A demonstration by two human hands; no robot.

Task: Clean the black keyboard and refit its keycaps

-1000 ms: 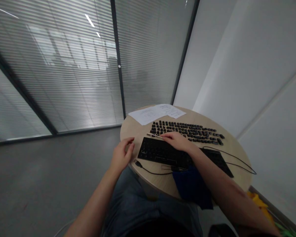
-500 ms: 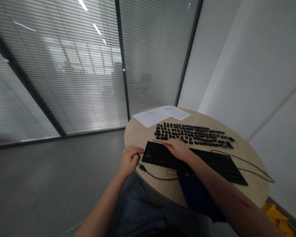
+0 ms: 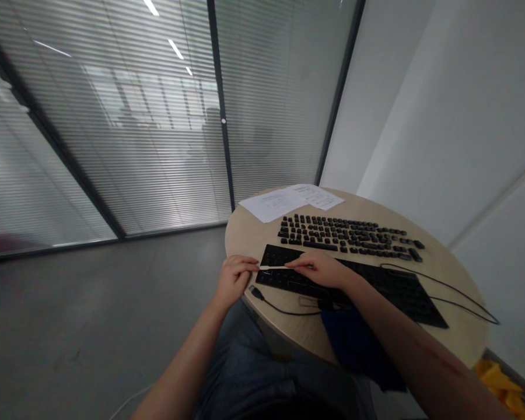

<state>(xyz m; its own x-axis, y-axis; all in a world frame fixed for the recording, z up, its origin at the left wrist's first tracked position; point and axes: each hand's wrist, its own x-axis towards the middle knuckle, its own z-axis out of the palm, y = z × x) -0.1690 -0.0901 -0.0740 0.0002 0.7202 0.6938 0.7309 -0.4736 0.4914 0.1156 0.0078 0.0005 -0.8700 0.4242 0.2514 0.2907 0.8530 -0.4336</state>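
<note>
My right hand (image 3: 321, 268) pinches a thin white stick (image 3: 273, 268) with a slightly wider left end. This stick lies level across the left part of a black keyboard (image 3: 380, 286). Its tip reaches the fingertips of my left hand (image 3: 235, 278). The left fingers are curled together at the keyboard's left edge; what they grip, if anything, is hidden. Behind the keyboard, loose black keycaps (image 3: 332, 231) are laid out in rows. A black cable with a USB plug (image 3: 256, 293) lies in front of the keyboard.
Printed sheets of paper (image 3: 273, 204) lie at the back of the round wooden table (image 3: 242, 233). A dark blue cloth (image 3: 354, 341) hangs over the front edge. A cable loop (image 3: 457, 290) extends right. A yellow item (image 3: 499, 385) is low at the right.
The white stick has come nearer to me, from the keyboard's back edge to over its left part. My right hand has shifted slightly; my left hand stays at the left edge.
</note>
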